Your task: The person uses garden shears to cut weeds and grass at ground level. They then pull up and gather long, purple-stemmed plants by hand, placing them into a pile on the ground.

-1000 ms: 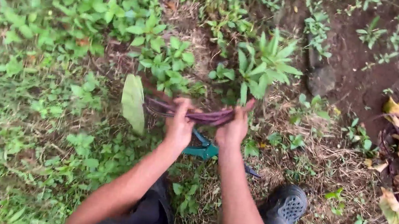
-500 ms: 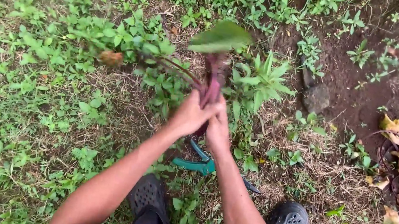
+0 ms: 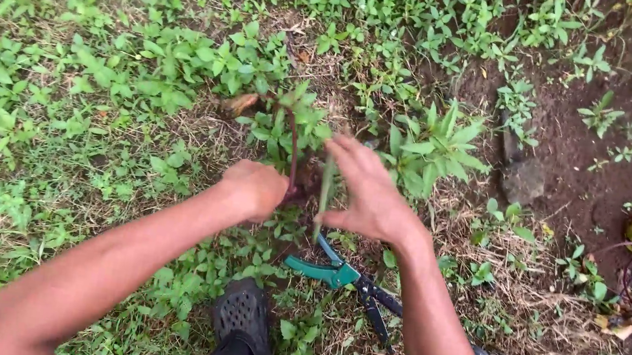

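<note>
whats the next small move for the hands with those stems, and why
Probably press the stems down and firm them with both hands. The left hand is closed around the dark purple stem near the ground, the right hand pinches a thin green stem beside it, both upright among weeds. The green-handled pruning shears lie unused just below.

Blurred stem (image 3: pixel 292 154), hidden left grip (image 3: pixel 255 189)

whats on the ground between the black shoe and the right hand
In the head view, the green-handled pruning shears lie on the weedy ground between the black shoe and the right hand, just below that hand, blades pointing lower right.
</note>
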